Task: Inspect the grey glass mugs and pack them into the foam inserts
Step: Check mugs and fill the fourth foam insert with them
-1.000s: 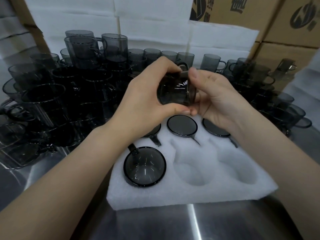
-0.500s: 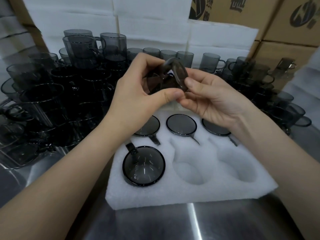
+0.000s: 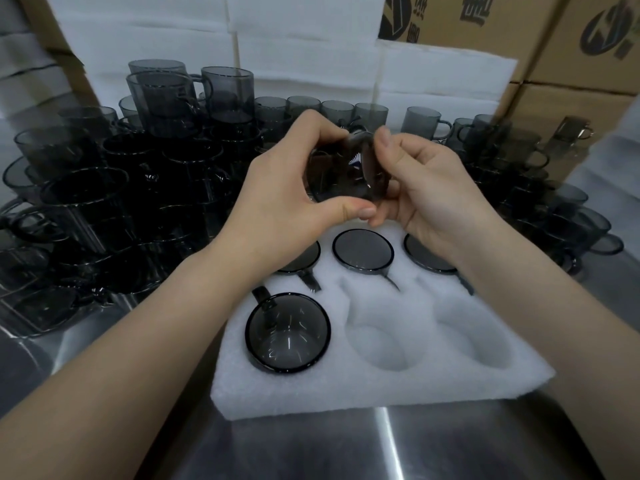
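Observation:
I hold one grey glass mug (image 3: 346, 171) on its side above the foam insert (image 3: 374, 386). My left hand (image 3: 291, 192) grips its body from the left, and my right hand (image 3: 426, 188) pinches its base end from the right. The white foam insert lies on the steel table below. Its back row has three mugs upside down, the middle one (image 3: 363, 250) in plain sight. In the front row, the left pocket holds a mug (image 3: 287, 332) mouth up; the middle pocket (image 3: 381, 341) and right pocket (image 3: 474, 336) are bare.
Many loose grey mugs (image 3: 104, 209) are stacked on the left and behind, with more (image 3: 540, 188) at the right. White foam sheets (image 3: 311, 53) and cardboard boxes (image 3: 568, 67) stand at the back. The steel table (image 3: 381, 448) runs along the front.
Both hands have turned the held mug between them; its base now faces more to the right, and the hands sit slightly lower than half a second ago.

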Tool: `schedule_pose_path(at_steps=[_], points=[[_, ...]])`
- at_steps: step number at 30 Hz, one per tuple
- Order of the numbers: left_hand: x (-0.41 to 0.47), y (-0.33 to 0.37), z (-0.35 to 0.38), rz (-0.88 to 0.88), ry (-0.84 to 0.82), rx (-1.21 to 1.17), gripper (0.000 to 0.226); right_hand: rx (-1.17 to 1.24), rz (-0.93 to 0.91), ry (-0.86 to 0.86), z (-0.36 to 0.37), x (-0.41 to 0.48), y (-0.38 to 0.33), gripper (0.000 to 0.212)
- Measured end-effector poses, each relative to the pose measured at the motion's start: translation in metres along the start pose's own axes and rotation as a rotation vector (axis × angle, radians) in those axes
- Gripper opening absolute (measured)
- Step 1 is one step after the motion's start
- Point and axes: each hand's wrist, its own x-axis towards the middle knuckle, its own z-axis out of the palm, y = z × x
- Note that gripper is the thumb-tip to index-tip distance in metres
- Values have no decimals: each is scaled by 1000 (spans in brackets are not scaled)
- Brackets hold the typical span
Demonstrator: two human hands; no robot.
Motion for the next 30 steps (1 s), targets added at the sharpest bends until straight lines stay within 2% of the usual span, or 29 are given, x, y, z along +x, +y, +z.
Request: schedule_pose_path(at_steps=[1, 5, 8, 12, 15, 19, 21, 25, 27, 30], points=[[0, 0, 0, 2, 2, -3, 56, 9, 7, 6, 0, 0, 0, 52], [-1, 0, 0, 39, 17, -16, 59, 101, 62, -19, -3, 1, -2, 30], [0, -1, 0, 71, 61, 8, 61, 117, 92, -16, 0, -1, -4, 29], [-2, -1, 0, 75, 157, 60, 61, -238, -96, 74, 4, -4, -5, 25], [-3, 0, 0, 75, 182, 178, 69, -445, -268, 88, 5, -10, -12, 35], [-4, 1, 1, 133, 108, 343, 90, -648, -282, -121, 12, -17, -16, 61], [-4, -1, 0, 154, 39, 330, 100, -830, -286, -159, 13, -17, -19, 73], [-3, -6, 1, 237, -62, 186, 113, -926, -235, -147, 7, -16, -28, 71], [-3, -5, -1, 192, -70, 78, 102, -928, -178, -87, 4, -15, -33, 61], [-4, -5, -4, 47, 33, -121, 52, -754, -85, -53, -5, -17, -48, 31]])
